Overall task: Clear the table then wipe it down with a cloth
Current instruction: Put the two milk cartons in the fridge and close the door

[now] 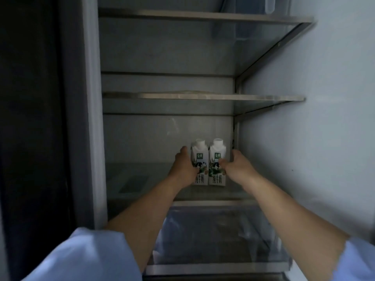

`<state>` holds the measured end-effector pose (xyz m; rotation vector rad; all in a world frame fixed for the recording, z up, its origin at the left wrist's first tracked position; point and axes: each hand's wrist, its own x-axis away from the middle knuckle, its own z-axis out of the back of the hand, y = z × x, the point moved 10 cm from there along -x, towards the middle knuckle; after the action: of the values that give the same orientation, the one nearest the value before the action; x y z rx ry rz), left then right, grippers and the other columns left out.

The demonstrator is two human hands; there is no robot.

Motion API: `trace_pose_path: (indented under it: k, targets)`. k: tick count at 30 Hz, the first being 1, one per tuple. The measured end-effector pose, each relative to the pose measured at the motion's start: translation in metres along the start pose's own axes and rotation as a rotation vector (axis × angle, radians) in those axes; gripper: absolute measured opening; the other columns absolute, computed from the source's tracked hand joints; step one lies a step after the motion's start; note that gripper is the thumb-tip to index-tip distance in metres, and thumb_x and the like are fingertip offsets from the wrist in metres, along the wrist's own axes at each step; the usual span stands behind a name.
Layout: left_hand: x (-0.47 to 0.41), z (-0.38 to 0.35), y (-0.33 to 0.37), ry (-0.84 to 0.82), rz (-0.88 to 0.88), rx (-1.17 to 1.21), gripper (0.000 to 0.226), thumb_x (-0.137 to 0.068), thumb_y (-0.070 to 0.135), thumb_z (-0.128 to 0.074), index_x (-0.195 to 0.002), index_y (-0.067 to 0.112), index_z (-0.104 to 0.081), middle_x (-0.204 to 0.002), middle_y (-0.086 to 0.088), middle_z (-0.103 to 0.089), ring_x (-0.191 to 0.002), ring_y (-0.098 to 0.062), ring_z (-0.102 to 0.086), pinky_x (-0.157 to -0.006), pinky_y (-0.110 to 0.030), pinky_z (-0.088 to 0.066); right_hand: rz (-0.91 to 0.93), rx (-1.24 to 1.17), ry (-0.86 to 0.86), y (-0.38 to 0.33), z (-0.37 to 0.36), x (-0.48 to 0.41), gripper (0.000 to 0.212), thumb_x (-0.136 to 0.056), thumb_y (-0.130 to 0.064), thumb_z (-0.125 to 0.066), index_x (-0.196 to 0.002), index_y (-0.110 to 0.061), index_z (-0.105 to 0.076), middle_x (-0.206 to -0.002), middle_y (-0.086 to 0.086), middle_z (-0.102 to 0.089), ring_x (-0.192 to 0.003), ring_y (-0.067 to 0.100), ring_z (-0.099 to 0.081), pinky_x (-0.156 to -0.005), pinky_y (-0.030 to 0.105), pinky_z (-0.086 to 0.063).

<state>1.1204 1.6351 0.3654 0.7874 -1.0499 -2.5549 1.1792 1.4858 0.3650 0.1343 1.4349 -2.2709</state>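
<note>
Inside an open refrigerator, we reach with both arms at full stretch toward two milk cartons standing upright, caps up, side by side and touching on the lower glass shelf. Our left hand is wrapped round the outer side of the left carton, and our right hand clasps the right carton, thumb across its front. The pair lies dead ahead of us, long axes vertical, each hand equally close to its own carton. We cannot tell whether the bases sit fully on the glass. Each carton bears a green panel reading 金典, a cow picture, and 纯牛奶 in green along the bottom. A clear drawer sits below the shelf, and pale blue sleeves frame the foreground. The desk is out of view. By our reading this belongs to the clearing stage. The next move would call for letting go and drawing both hands straight back without tipping the tall, narrow cartons.
</note>
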Motion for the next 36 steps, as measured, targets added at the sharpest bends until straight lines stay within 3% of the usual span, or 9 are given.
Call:
trace_pose_path:
  k: [5, 9, 14, 18, 21, 24, 27, 31, 36]
  targets:
    - [0.034, 0.031, 0.028, 0.071, 0.004, -0.080, 0.059, -0.088, 0.009, -0.060, -0.139, 0.009, -0.031, -0.142, -0.014, -0.032, -0.126, -0.029, -0.043, -0.100, -0.032, -0.041, 0.028, 0.003, 0.180, -0.038, 0.018, 0.032, 0.050, -0.096, -0.028, -0.047, -0.138, -0.003, -0.036, -0.141, 0.015, -0.044, -0.124, 0.030, -0.048, -0.091, 0.029, -0.042]
    - [0.075, 0.054, 0.052, 0.076, -0.061, -0.101, 0.054, -0.086, 0.008, -0.062, -0.133, 0.006, -0.038, -0.136, -0.016, -0.036, -0.119, -0.030, -0.048, -0.098, -0.033, -0.045, 0.060, 0.010, 0.219, -0.069, 0.021, 0.069, 0.048, -0.095, -0.026, -0.048, -0.136, -0.002, -0.039, -0.140, 0.016, -0.046, -0.125, 0.031, -0.047, -0.097, 0.033, -0.041]
    - [0.145, 0.091, 0.070, 0.070, -0.134, -0.114, 0.058, -0.088, 0.012, -0.061, -0.140, 0.010, -0.035, -0.142, -0.014, -0.038, -0.123, -0.029, -0.048, -0.099, -0.031, -0.041, 0.108, 0.010, 0.255, -0.104, 0.022, 0.133, 0.046, -0.095, -0.025, -0.048, -0.135, -0.002, -0.040, -0.139, 0.014, -0.047, -0.123, 0.029, -0.048, -0.086, 0.027, -0.038]
    - [0.216, 0.122, 0.086, 0.087, -0.224, -0.077, 0.053, -0.090, 0.015, -0.058, -0.139, 0.011, -0.037, -0.143, -0.011, -0.038, -0.122, -0.026, -0.049, -0.087, -0.024, -0.038, 0.134, -0.042, 0.281, -0.125, 0.030, 0.198, 0.051, -0.095, -0.030, -0.048, -0.139, -0.007, -0.039, -0.142, 0.012, -0.047, -0.124, 0.028, -0.050, -0.099, 0.035, -0.042]
    - [0.269, 0.143, 0.100, 0.099, -0.293, -0.040, 0.047, -0.091, 0.014, -0.055, -0.137, 0.012, -0.041, -0.140, -0.008, -0.041, -0.118, -0.023, -0.051, -0.079, -0.018, -0.035, 0.154, -0.074, 0.314, -0.135, 0.042, 0.256, 0.048, -0.094, -0.032, -0.049, -0.136, -0.008, -0.043, -0.137, 0.010, -0.052, -0.119, 0.024, -0.054, -0.096, 0.030, -0.044]
    - [0.320, 0.156, 0.117, 0.104, -0.372, 0.033, 0.041, -0.091, 0.013, -0.054, -0.131, 0.012, -0.048, -0.134, -0.008, -0.048, -0.114, -0.021, -0.053, -0.085, -0.020, -0.039, 0.176, -0.057, 0.369, -0.146, 0.065, 0.323, 0.043, -0.095, -0.030, -0.049, -0.133, -0.009, -0.047, -0.135, 0.007, -0.053, -0.121, 0.020, -0.052, -0.091, 0.024, -0.039]
    - [0.366, 0.158, 0.138, 0.072, -0.439, 0.128, 0.036, -0.090, 0.011, -0.054, -0.126, 0.011, -0.052, -0.128, -0.007, -0.052, -0.114, -0.021, -0.054, -0.097, -0.029, -0.044, 0.208, -0.023, 0.434, -0.157, 0.093, 0.386, 0.040, -0.094, -0.030, -0.051, -0.129, -0.012, -0.051, -0.132, 0.004, -0.056, -0.120, 0.018, -0.053, -0.096, 0.024, -0.040]
    - [0.426, 0.151, 0.179, -0.009, -0.560, 0.211, 0.033, -0.090, 0.010, -0.054, -0.123, 0.013, -0.055, -0.124, -0.004, -0.054, -0.108, -0.015, -0.055, -0.091, -0.019, -0.042, 0.231, 0.040, 0.542, -0.171, 0.138, 0.455, 0.038, -0.093, -0.030, -0.052, -0.127, -0.013, -0.053, -0.131, 0.001, -0.057, -0.122, 0.016, -0.053, -0.102, 0.027, -0.041]
    - [0.484, 0.145, 0.225, -0.075, -0.661, 0.391, 0.027, -0.090, 0.008, -0.055, -0.115, 0.018, -0.059, -0.118, 0.000, -0.058, -0.104, -0.013, -0.060, -0.095, -0.027, -0.049, 0.272, 0.108, 0.656, -0.184, 0.188, 0.524, 0.033, -0.093, -0.028, -0.052, -0.122, -0.014, -0.055, -0.127, -0.001, -0.059, -0.119, 0.014, -0.054, -0.101, 0.027, -0.042]
